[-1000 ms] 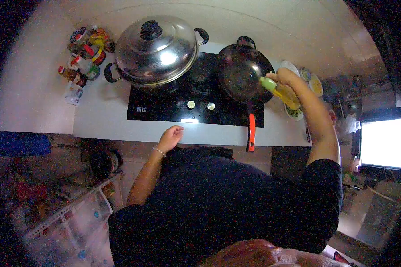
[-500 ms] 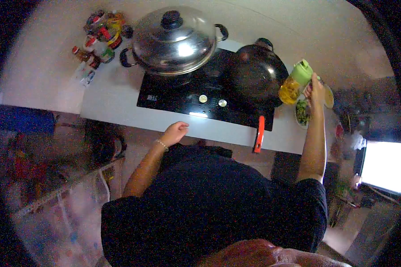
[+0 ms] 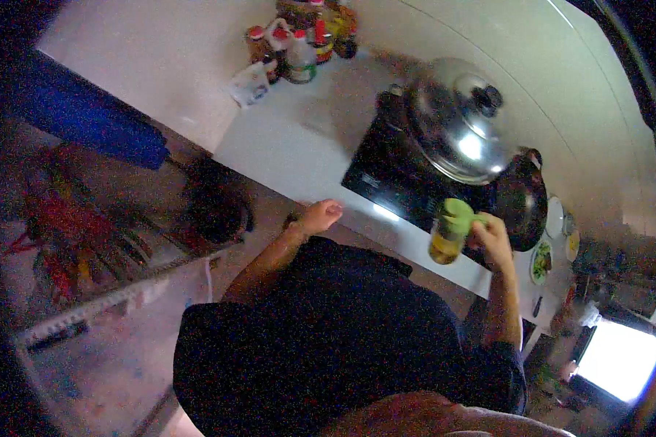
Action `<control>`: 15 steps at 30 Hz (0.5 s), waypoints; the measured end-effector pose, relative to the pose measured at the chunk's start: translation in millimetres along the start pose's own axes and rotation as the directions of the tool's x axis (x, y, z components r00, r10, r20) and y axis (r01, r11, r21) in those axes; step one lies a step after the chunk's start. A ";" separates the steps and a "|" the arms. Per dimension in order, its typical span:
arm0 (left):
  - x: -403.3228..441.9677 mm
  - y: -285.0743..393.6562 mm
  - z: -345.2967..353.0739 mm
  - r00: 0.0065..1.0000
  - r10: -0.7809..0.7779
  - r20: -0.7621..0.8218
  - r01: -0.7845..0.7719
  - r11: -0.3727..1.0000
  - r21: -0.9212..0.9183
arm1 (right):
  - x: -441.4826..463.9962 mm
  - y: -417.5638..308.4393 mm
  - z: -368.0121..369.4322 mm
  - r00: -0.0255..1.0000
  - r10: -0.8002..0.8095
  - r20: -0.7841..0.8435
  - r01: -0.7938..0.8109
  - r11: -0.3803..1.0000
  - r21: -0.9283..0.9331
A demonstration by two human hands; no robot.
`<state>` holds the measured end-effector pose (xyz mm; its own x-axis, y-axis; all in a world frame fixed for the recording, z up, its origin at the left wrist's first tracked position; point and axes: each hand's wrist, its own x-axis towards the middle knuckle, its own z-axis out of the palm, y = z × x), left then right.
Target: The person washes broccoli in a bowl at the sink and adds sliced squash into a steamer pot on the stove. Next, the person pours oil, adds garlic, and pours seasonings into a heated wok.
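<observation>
Along the white tabletop [image 3: 291, 156], gripping the green-lidded bottle [image 3: 450, 231] with right hand [image 3: 495, 240], now righted, no longer tipped by the wok [image 3: 526, 207]; keeping left hand [image 3: 321, 216] loosely curled.

I have the left hand [image 3: 322, 217] near the middle of the frame. The left arm [image 3: 268, 262] slants up to it from the lower left. Its fingers [image 3: 333, 209] bend in loosely, but from here I can't tell if the tips touch the palm. I have the right hand [image 3: 494, 239] right of the middle, a bit lower, with its fingers curled in a grip. The right arm [image 3: 504, 309] points nearly straight up. My hands are well apart.
</observation>
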<state>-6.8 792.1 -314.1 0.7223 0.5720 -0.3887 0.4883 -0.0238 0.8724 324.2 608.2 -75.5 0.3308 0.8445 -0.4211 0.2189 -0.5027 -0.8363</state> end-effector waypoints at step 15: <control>-109.0 -130.9 -200.7 0.924 -0.327 -0.198 0.311 0.944 -0.106 | 300.7 -78.2 419.6 0.916 -0.312 0.253 0.200 0.900 0.387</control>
<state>-247.7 897.5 -326.4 0.4107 0.6990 -0.5854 0.6337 0.2428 0.7345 21.3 978.8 -284.1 0.0024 0.9770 -0.2131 -0.0919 -0.2120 -0.9730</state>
